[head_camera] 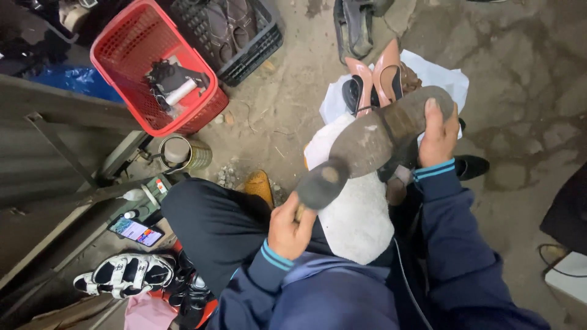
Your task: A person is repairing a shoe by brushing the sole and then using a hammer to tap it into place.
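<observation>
Grey shoe sole [373,137] gripped in right hand [437,137]; left hand [290,229] clenches hammer [321,183].

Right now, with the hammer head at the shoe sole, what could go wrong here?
1. The right hand grips the upturned shoe by its heel, fingers on the sole; a stray blow from the hammer in the left hand could hit them.
2. The shoe sits over the lap on a white cloth, so it may slip under a strike.
3. The pink heels lie just beyond and could be knocked.
</observation>
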